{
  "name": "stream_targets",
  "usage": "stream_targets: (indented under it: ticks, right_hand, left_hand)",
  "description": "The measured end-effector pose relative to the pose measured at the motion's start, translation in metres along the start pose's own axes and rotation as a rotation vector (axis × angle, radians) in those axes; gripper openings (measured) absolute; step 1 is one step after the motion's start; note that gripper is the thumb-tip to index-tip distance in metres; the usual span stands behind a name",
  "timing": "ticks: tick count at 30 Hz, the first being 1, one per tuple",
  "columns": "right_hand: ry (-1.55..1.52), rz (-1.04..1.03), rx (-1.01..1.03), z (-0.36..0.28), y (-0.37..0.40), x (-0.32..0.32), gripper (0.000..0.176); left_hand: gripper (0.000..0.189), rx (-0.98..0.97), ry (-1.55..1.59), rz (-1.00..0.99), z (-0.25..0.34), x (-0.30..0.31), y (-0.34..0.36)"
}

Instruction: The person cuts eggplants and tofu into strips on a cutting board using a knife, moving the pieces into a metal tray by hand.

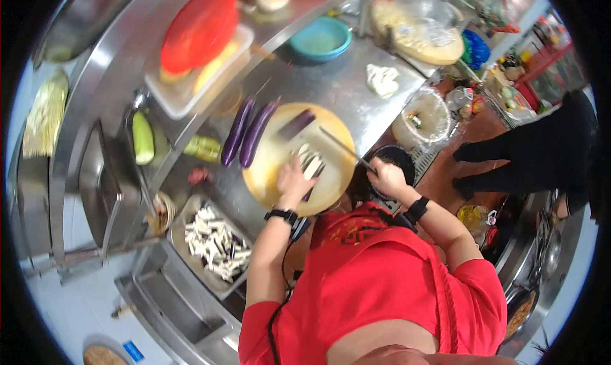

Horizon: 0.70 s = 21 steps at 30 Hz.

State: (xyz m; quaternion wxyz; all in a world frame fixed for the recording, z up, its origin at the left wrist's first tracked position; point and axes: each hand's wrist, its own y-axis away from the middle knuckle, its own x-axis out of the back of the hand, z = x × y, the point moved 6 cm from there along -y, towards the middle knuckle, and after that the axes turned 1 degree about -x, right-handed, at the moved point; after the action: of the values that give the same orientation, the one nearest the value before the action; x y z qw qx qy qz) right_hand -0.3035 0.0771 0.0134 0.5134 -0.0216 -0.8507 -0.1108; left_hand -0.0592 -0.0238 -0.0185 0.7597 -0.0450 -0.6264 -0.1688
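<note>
My left hand (293, 181) rests over cut eggplant strips (310, 161) on a round cutting board (264, 185), its fingers bent against the pieces. In my right hand (387, 176) is the handle of a knife (347, 150), its blade reaching over the board's right side. A blurred piece of eggplant (296, 124) lies at the board's far side. Two whole purple eggplants (248, 133) lie along the board's left edge. A metal tray (182, 239) to the lower left holds many white-and-purple eggplant strips (215, 241).
Beyond the board stands a turquoise bowl (321, 39). A white bin (124, 88) with a red lid (200, 29) sits on the shelf. A lined bucket (421, 120) stands right of the counter. Another person's dark-clothed legs (509, 155) are at the right.
</note>
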Motion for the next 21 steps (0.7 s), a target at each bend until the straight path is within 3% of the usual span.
stream_targets:
  ticks: [2,4,6,8,9,14,20,21]
  right_hand:
    - [0.017,-0.001,0.057,-0.018,-0.006,-0.003,0.021]
    - [0.041,-0.040,0.099,-0.032,-0.010,-0.010,0.023]
    - [0.059,-0.092,0.093,-0.044,-0.010,-0.018,0.022]
    - [0.037,-0.120,0.131,-0.055,-0.008,-0.019,0.021]
    - [0.034,-0.120,0.155,-0.058,-0.008,-0.021,0.021]
    - [0.058,-0.127,0.196,-0.060,-0.012,-0.032,0.019]
    - [0.031,-0.019,0.240,-0.061,-0.008,-0.013,0.020]
    - [0.002,-0.056,0.255,-0.064,-0.003,-0.010,0.021]
  left_hand:
    - [0.100,0.084,0.019,-0.075,0.001,0.012,0.010]
    - [0.102,0.116,0.113,-0.017,-0.003,0.020,0.015]
    - [0.091,0.132,0.231,0.087,-0.023,-0.001,0.024]
    - [0.071,0.047,0.444,0.606,-0.048,-0.016,0.040]
    - [0.052,0.091,0.562,0.648,-0.049,-0.016,0.049]
    - [0.036,0.223,0.581,0.602,-0.035,-0.015,0.044]
    - [0.040,0.052,0.702,0.689,-0.050,-0.023,0.049]
    - [0.052,-0.025,0.609,0.642,-0.055,-0.026,0.053]
